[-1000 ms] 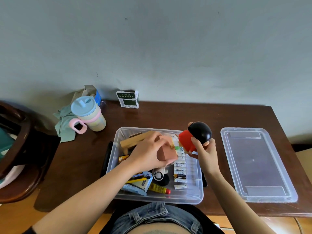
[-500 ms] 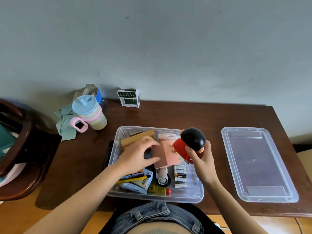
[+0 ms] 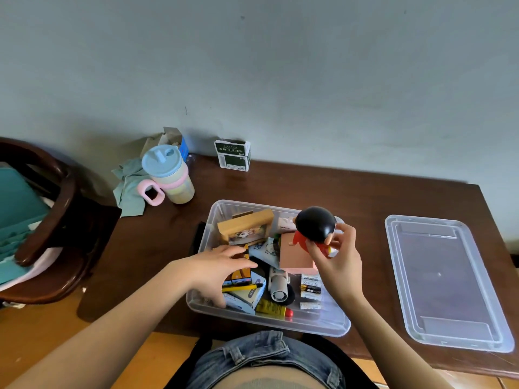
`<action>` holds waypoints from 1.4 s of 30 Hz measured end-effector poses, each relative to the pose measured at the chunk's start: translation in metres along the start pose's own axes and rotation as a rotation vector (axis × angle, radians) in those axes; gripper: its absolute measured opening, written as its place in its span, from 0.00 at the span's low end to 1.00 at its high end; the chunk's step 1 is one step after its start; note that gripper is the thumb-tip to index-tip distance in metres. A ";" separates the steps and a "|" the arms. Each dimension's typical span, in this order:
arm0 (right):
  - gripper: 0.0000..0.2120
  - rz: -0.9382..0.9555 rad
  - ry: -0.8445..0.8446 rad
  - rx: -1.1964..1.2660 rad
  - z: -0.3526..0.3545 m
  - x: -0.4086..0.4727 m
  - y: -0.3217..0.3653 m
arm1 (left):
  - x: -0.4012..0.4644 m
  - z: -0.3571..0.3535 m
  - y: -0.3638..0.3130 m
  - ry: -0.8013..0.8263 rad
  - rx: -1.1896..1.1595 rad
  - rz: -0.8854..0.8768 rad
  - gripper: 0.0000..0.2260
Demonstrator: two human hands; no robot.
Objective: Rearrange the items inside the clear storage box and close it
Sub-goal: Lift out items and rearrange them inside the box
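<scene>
the clear storage box (image 3: 334,327) is thin see-through plastic with rounded corners, set on the dark glossy wooden table (image 3: 365,197) right at the near edge. its flat clear lid (image 3: 446,282) is laid well apart to the right, so the box is still open. a figurine (image 3: 314,231) with a shiny round black head and a red top is pinched in the right hand (image 3: 339,256), fingers curled round it, held over the box's far right part. the left hand (image 3: 216,268) is reached into the left side with fingers stretched out fairly straight, laid over small orange cartons (image 3: 241,273); whether anything is actually gripped can't be told.

inside, a tan cardboard box (image 3: 247,227) with a printed picture, a matte pink block (image 3: 297,255), a white cylinder-shaped gadget (image 3: 278,287), a yellow tube with a red cap (image 3: 273,308), a yellow pen (image 3: 243,287) and a few batteries (image 3: 310,286) are seen. the print on them is too small to be read, and the lower layers are hidden.

at the back a pastel sippy cup with a blue lid and pink handle (image 3: 168,181), a crumpled green cloth (image 3: 130,186) and a green-and-white carton (image 3: 233,155) with unreadable writing are seen. a dark wooden chair (image 3: 50,220) is cut off at left.
</scene>
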State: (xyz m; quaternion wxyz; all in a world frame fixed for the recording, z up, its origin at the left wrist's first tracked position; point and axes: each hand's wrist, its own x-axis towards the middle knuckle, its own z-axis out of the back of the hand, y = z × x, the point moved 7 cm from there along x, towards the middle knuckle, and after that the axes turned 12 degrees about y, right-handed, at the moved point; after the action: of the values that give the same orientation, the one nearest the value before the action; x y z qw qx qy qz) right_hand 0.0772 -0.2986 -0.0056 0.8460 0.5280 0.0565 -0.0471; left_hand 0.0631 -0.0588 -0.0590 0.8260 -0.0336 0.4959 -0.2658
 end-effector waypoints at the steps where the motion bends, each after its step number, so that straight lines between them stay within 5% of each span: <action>1: 0.23 0.035 0.013 0.041 -0.002 -0.002 0.004 | 0.000 0.000 0.001 0.009 0.028 0.016 0.45; 10: 0.19 0.121 0.378 0.140 -0.055 0.001 0.001 | 0.005 -0.001 -0.005 -0.292 0.085 -0.053 0.35; 15: 0.15 0.180 0.213 -0.531 -0.062 0.015 0.003 | 0.001 0.009 -0.006 -0.476 -0.052 -0.039 0.25; 23: 0.10 0.162 0.218 -0.412 -0.050 -0.010 0.012 | -0.008 0.020 0.002 -0.755 -0.148 0.104 0.25; 27: 0.08 0.226 0.525 -0.533 -0.077 -0.030 0.011 | -0.002 0.022 0.007 -0.715 -0.218 0.196 0.28; 32: 0.17 0.002 1.048 -0.671 -0.131 -0.046 -0.019 | 0.005 0.016 0.009 -0.578 -0.273 0.130 0.29; 37: 0.21 -0.145 1.056 -0.489 -0.146 -0.056 -0.033 | 0.007 -0.001 0.013 -0.366 -0.237 -0.016 0.35; 42: 0.18 0.025 0.924 -0.448 -0.143 -0.053 -0.025 | -0.007 0.006 0.016 -0.456 -0.266 -0.121 0.40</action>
State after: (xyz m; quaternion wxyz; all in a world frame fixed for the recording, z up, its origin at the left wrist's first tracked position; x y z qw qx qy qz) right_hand 0.0148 -0.1799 -0.0822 0.8257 0.3000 0.4268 0.2147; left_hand 0.0717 -0.0428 -0.0558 0.8873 -0.2304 0.3248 -0.2326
